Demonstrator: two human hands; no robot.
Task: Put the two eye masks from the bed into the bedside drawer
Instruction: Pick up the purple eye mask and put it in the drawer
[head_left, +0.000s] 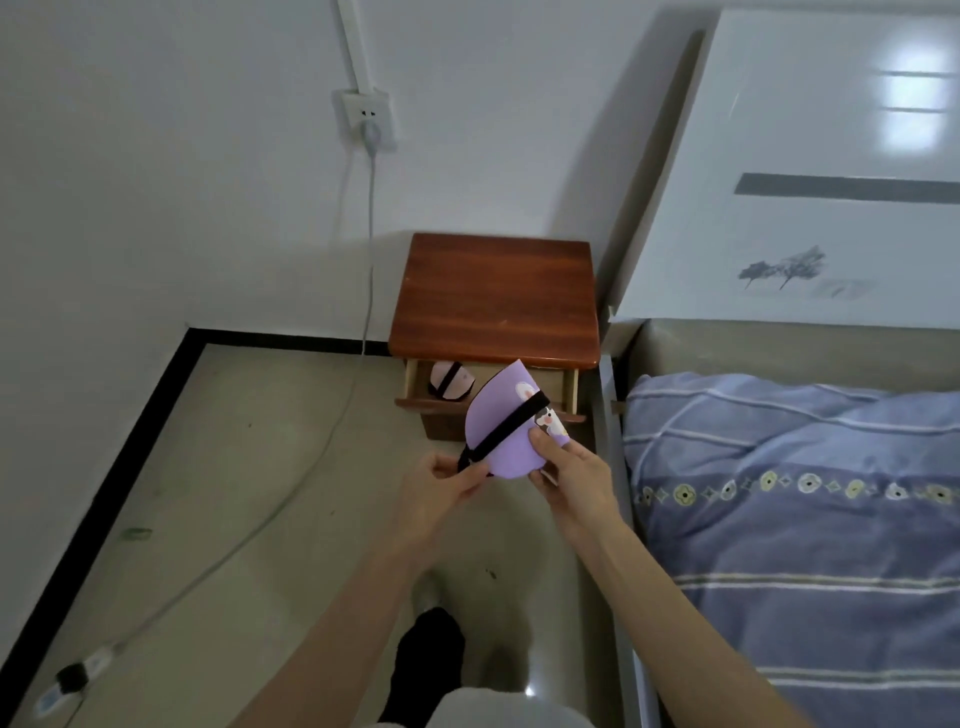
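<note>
Both hands, left hand (447, 483) and right hand (574, 475), pinching purple eye mask (501, 431) before open drawer (519, 392).

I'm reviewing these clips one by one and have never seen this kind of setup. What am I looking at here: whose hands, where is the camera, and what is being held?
There is no machine here. A person wears one wide-angle camera on the head, looking forward and down, so the arms reach in from the bottom. Both hands hold a folded purple eye mask: the left hand pinches its black strap, the right hand grips the other side. Behind it stands a wooden bedside table with its drawer pulled open; a pink eye mask already lies inside. The bed with a blue striped cover is on the right.
</note>
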